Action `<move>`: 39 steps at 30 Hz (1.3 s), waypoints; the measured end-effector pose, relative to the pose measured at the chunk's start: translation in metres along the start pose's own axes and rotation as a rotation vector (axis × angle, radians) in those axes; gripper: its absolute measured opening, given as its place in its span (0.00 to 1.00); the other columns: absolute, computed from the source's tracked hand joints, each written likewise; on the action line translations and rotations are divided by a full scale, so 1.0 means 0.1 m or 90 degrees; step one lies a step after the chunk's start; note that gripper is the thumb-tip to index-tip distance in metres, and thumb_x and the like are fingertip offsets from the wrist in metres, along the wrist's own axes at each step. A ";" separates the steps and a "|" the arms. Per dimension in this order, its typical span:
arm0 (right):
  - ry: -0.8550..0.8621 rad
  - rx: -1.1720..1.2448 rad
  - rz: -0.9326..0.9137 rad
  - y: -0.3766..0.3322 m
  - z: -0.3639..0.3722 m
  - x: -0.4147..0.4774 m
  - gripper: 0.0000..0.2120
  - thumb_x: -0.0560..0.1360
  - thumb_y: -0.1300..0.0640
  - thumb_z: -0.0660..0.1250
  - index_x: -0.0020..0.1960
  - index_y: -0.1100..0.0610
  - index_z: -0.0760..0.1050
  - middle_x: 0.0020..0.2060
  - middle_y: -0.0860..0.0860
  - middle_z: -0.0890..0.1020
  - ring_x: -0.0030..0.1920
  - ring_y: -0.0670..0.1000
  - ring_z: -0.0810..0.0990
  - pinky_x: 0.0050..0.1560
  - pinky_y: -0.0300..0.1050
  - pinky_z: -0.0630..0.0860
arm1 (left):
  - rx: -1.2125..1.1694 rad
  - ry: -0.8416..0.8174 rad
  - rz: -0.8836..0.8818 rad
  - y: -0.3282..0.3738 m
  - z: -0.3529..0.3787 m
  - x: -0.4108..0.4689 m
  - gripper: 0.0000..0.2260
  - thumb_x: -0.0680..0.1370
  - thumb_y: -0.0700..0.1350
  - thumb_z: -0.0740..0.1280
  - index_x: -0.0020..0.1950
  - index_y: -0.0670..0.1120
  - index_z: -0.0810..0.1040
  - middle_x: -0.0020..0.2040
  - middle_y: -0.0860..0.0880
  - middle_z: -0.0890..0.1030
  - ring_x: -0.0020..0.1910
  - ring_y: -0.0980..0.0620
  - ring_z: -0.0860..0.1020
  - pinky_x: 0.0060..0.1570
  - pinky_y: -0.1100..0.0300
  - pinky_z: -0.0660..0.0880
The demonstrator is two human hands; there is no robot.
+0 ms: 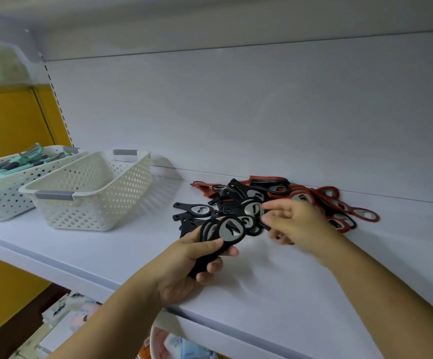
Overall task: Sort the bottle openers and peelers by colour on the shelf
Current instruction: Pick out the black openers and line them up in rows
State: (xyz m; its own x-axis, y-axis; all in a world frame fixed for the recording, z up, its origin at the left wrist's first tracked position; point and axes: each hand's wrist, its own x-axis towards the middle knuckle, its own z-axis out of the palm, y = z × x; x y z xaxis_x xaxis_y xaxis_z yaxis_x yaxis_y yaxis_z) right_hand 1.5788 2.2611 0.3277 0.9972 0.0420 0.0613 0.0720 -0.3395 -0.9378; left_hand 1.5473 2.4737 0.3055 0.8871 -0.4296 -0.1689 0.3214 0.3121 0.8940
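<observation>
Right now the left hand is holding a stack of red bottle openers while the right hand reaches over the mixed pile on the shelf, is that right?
Not quite. The head view shows the left hand gripping a stack of black bottle openers, not red ones. The rest holds: the right hand reaches over the mixed pile of black and red openers on the shelf.

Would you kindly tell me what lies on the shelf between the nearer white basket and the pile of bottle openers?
Nothing: the head view shows bare shelf between the basket and the pile of openers.
</observation>
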 end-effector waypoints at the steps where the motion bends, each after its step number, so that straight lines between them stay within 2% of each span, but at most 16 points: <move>1: 0.088 -0.107 -0.014 0.04 -0.13 0.03 0.05 0.74 0.61 0.70 0.50 0.55 0.80 0.35 0.47 0.81 0.31 0.45 0.79 0.29 0.34 0.72 | -0.014 -0.001 0.002 -0.01 -0.01 0.00 0.15 0.71 0.37 0.64 0.58 0.42 0.73 0.41 0.41 0.80 0.24 0.55 0.67 0.16 0.68 0.61; 2: 0.145 -0.223 -0.026 0.09 -0.25 0.05 0.01 0.73 0.59 0.70 0.44 0.54 0.81 0.33 0.45 0.81 0.32 0.45 0.79 0.29 0.35 0.71 | -0.023 -0.004 0.004 -0.02 -0.02 0.01 0.15 0.71 0.37 0.63 0.58 0.42 0.73 0.41 0.41 0.80 0.24 0.55 0.67 0.16 0.69 0.61; 3: 0.161 -0.313 -0.024 0.14 -0.36 0.05 0.04 0.73 0.57 0.71 0.40 0.54 0.82 0.32 0.45 0.82 0.33 0.45 0.79 0.31 0.37 0.72 | -0.027 -0.006 0.005 -0.02 -0.02 0.01 0.15 0.71 0.37 0.63 0.58 0.42 0.73 0.41 0.41 0.80 0.24 0.55 0.67 0.16 0.69 0.61; 7: 0.031 -0.444 0.033 0.21 -0.47 0.00 0.05 0.70 0.50 0.74 0.37 0.50 0.83 0.34 0.42 0.82 0.38 0.44 0.80 0.41 0.42 0.77 | -0.043 -0.011 0.002 -0.02 -0.03 0.02 0.17 0.70 0.32 0.65 0.57 0.44 0.74 0.40 0.43 0.79 0.24 0.56 0.67 0.17 0.69 0.61; 9: 0.001 -0.461 0.024 0.21 -0.41 0.00 0.05 0.69 0.48 0.74 0.40 0.49 0.83 0.30 0.43 0.80 0.34 0.44 0.77 0.36 0.40 0.73 | -0.047 -0.021 0.000 -0.02 -0.05 0.03 0.21 0.68 0.28 0.67 0.57 0.45 0.74 0.40 0.43 0.79 0.24 0.56 0.68 0.17 0.68 0.63; 11: -0.013 -0.469 0.016 0.22 -0.36 0.01 0.08 0.68 0.46 0.75 0.43 0.48 0.81 0.31 0.44 0.78 0.32 0.44 0.75 0.33 0.38 0.69 | -0.037 -0.030 0.003 -0.02 -0.07 0.03 0.21 0.67 0.31 0.66 0.58 0.46 0.74 0.41 0.44 0.78 0.25 0.55 0.68 0.18 0.67 0.65; 14: -0.030 -0.467 0.019 0.23 -0.32 0.02 0.11 0.68 0.46 0.75 0.47 0.48 0.80 0.34 0.45 0.78 0.34 0.44 0.75 0.34 0.37 0.68 | -0.026 -0.038 -0.002 -0.02 -0.07 0.03 0.20 0.68 0.34 0.67 0.58 0.45 0.73 0.41 0.44 0.78 0.25 0.55 0.68 0.19 0.67 0.65; 17: -0.020 -0.473 -0.007 0.23 -0.30 0.02 0.06 0.71 0.49 0.73 0.45 0.50 0.81 0.32 0.44 0.76 0.33 0.42 0.74 0.32 0.36 0.66 | -0.036 -0.024 -0.013 -0.01 -0.06 0.03 0.19 0.68 0.35 0.67 0.59 0.43 0.72 0.41 0.43 0.79 0.24 0.55 0.69 0.17 0.67 0.64; 19: -0.012 -0.485 -0.028 0.22 -0.27 0.03 0.03 0.72 0.52 0.72 0.43 0.51 0.82 0.32 0.44 0.77 0.34 0.43 0.74 0.33 0.37 0.68 | -0.036 0.000 -0.018 -0.01 -0.04 0.04 0.21 0.69 0.36 0.67 0.61 0.42 0.70 0.42 0.41 0.80 0.24 0.54 0.69 0.17 0.67 0.63; 21: -0.021 -0.511 -0.038 0.21 -0.25 0.01 0.04 0.73 0.53 0.70 0.40 0.51 0.81 0.32 0.46 0.79 0.34 0.45 0.75 0.35 0.39 0.71 | -0.035 0.014 -0.019 -0.01 -0.01 0.03 0.21 0.70 0.40 0.63 0.63 0.40 0.69 0.43 0.40 0.81 0.24 0.54 0.70 0.17 0.67 0.63; 24: -0.024 -0.550 -0.060 0.17 -0.27 -0.01 0.07 0.75 0.55 0.66 0.39 0.51 0.79 0.32 0.47 0.79 0.34 0.48 0.76 0.35 0.41 0.72 | -0.016 0.013 -0.028 0.01 0.01 0.02 0.21 0.70 0.39 0.61 0.64 0.42 0.71 0.49 0.38 0.82 0.25 0.53 0.72 0.18 0.68 0.66; 27: 0.071 -0.562 -0.107 0.07 -0.33 -0.01 0.10 0.77 0.57 0.59 0.40 0.52 0.76 0.35 0.48 0.79 0.36 0.51 0.76 0.36 0.44 0.72 | -0.015 -0.008 -0.040 0.02 0.03 0.00 0.21 0.71 0.37 0.60 0.64 0.43 0.72 0.52 0.36 0.82 0.27 0.50 0.75 0.20 0.66 0.69; 30: 0.143 -0.496 -0.146 0.00 -0.38 0.00 0.10 0.80 0.57 0.55 0.45 0.56 0.74 0.43 0.50 0.78 0.44 0.54 0.76 0.44 0.49 0.74 | -0.048 -0.014 -0.032 0.01 0.02 0.02 0.25 0.71 0.32 0.56 0.65 0.50 0.73 0.45 0.36 0.80 0.28 0.47 0.73 0.25 0.61 0.73; 33: 0.119 -0.353 -0.152 -0.02 -0.37 -0.03 0.11 0.82 0.56 0.54 0.44 0.54 0.72 0.36 0.49 0.79 0.38 0.50 0.77 0.39 0.48 0.73 | -0.078 -0.023 -0.025 0.01 0.00 0.03 0.31 0.66 0.32 0.60 0.66 0.53 0.74 0.42 0.40 0.73 0.28 0.47 0.71 0.27 0.58 0.74; 36: -0.001 -0.094 -0.169 -0.06 -0.20 -0.09 0.11 0.81 0.57 0.58 0.41 0.53 0.74 0.30 0.48 0.77 0.24 0.42 0.69 0.28 0.36 0.65 | -0.030 -0.022 -0.030 0.02 0.04 0.02 0.23 0.72 0.38 0.66 0.65 0.53 0.73 0.40 0.42 0.72 0.28 0.48 0.71 0.28 0.58 0.75; 39: -0.093 0.008 -0.174 -0.04 0.05 -0.14 0.10 0.79 0.61 0.62 0.43 0.51 0.79 0.29 0.48 0.77 0.21 0.41 0.66 0.23 0.32 0.63 | 0.058 -0.003 -0.020 0.04 0.11 0.00 0.14 0.77 0.49 0.62 0.63 0.53 0.73 0.43 0.42 0.74 0.31 0.47 0.78 0.28 0.58 0.77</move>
State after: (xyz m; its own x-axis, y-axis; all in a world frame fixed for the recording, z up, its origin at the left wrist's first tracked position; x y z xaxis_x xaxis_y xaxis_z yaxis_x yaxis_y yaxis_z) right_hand 1.5644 2.2661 0.3287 0.9278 0.2653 0.2622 0.3353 -0.2855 -0.8978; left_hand 1.5456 2.4659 0.3136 0.8752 -0.4423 -0.1959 0.3175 0.2197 0.9225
